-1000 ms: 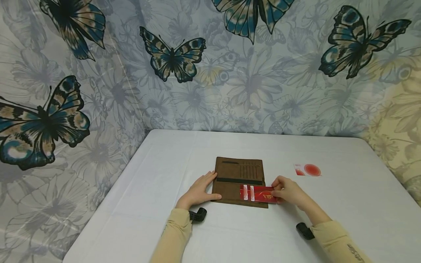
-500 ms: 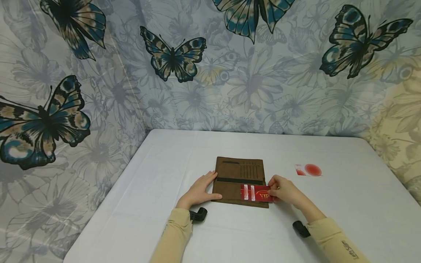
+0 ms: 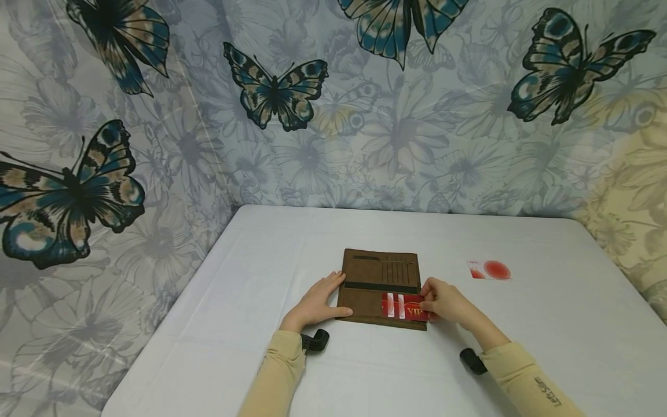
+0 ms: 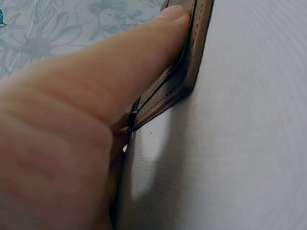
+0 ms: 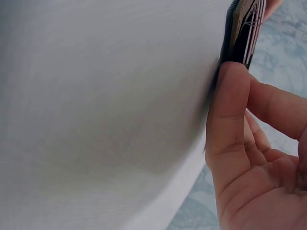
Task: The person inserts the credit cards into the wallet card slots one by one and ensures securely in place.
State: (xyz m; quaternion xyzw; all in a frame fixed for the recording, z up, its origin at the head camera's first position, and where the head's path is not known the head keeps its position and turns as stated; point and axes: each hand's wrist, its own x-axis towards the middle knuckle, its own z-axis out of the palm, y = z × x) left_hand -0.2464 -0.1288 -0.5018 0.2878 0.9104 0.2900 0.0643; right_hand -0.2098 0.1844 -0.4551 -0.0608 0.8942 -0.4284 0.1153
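A brown wallet [image 3: 359, 301] lies spread on the table with a dark band across its middle. A red VIP card [image 3: 403, 307] with pale stripes lies at the right of its lower panel. My right hand [image 3: 445, 301] pinches the card's right end between thumb and fingers, at the wallet's right edge. In the right wrist view, thin stacked edges show beyond the fingertips [image 5: 234, 72]. My left hand [image 3: 312, 304] rests at the wallet's left edge, its thumb straight on the lower panel and fingers spread along the side. The left wrist view shows that thumb [image 4: 168, 24] on the wallet's stitched edge.
A white and red card [image 3: 490, 270] with a large red circle lies to the right, behind the right hand. White cloth covers the table [image 3: 250, 255]. A butterfly-patterned wall covering [image 3: 406, 127] stands behind it and at its sides.
My right hand has moved left, and the red VIP card has slid left, further over the wallet. My left hand and the wallet have hardly moved.
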